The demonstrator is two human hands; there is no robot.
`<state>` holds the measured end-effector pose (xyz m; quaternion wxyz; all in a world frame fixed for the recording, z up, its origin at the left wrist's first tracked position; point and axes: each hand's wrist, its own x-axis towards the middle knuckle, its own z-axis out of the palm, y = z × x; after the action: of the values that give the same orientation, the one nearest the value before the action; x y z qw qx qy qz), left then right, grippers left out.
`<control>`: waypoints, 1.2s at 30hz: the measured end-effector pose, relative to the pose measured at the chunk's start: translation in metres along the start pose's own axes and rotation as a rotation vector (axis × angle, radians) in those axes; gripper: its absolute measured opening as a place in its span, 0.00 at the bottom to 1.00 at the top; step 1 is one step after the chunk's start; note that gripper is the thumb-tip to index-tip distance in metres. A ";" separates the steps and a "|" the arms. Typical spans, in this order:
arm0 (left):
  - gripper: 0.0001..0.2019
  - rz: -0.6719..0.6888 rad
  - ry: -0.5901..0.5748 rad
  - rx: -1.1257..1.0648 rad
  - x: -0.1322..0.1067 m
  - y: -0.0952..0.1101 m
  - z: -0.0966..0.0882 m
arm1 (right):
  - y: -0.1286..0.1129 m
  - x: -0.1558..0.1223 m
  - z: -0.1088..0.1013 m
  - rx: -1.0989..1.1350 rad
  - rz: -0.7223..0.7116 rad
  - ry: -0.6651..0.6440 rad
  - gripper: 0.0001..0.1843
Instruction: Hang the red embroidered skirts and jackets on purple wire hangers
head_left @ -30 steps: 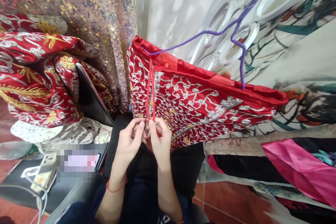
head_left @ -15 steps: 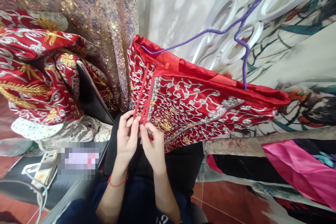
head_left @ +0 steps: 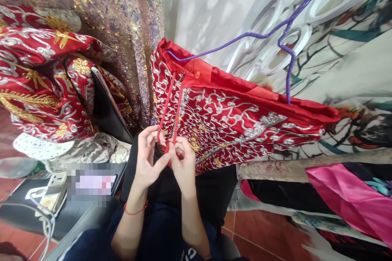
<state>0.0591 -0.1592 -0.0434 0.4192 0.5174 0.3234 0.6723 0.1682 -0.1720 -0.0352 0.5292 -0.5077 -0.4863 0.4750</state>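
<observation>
A red skirt-like garment (head_left: 232, 118) with silver and gold embroidery hangs tilted in front of me from a purple wire hanger (head_left: 229, 43). Two thin red cords (head_left: 177, 114) run down from its waistband to my fingers. My left hand (head_left: 150, 153) is curled around one cord, its thumb reaching across to the right hand. Close beside it, my right hand (head_left: 182, 159) pinches the cords where they meet in a small loop. The fingertips partly hide how the cords cross.
At left lies another embroidered red garment (head_left: 45, 77) beside a dark flat panel (head_left: 108, 106). Below it are a polka-dot cloth (head_left: 92, 149), a power strip (head_left: 53, 191) with cables and a blurred phone (head_left: 93, 183). A sequined curtain (head_left: 128, 28) hangs behind; pink fabric (head_left: 346, 195) lies at right.
The cords have spread apart above my hands and now form a loop between them. My left hand has opened out somewhat, its thumb swinging right toward the right hand.
</observation>
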 end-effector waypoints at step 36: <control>0.16 -0.137 0.273 0.629 0.034 -0.014 -0.041 | -0.053 0.048 -0.084 -0.032 -0.285 0.119 0.10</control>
<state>0.0189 -0.1223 -0.0517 0.2361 0.5036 0.6017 0.5733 0.2565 -0.1320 0.0180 0.6110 -0.4689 -0.5289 0.3564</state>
